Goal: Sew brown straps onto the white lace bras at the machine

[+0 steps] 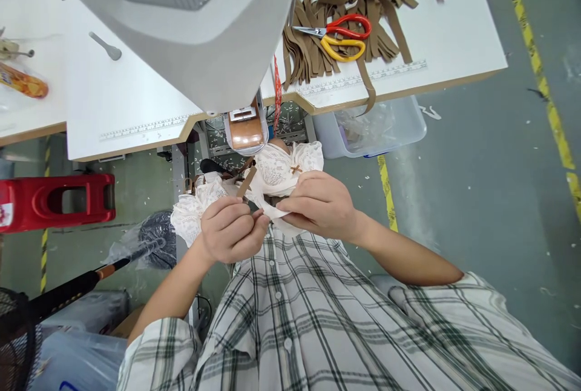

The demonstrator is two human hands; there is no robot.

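A white lace bra [276,167] with a small brown bow lies in front of my body, below the machine's metal plate. My left hand [233,229] is closed on a short brown fabric strip [246,183], whose end sticks up past the fingers. My right hand [323,206] pinches the bra's white edge band, between thumb and fingers. The band stretches across the gap toward my left fingertips; whether they touch it is hidden. More white lace [193,212] hangs beside my left hand.
The machine head [190,34] overhangs the white table [131,118]. Red-and-yellow scissors [342,37] rest on a heap of brown strips [313,58]. A clear plastic bin [381,128] stands below the table, a red stool [59,202] at left, and a black mesh fan [18,339] at lower left.
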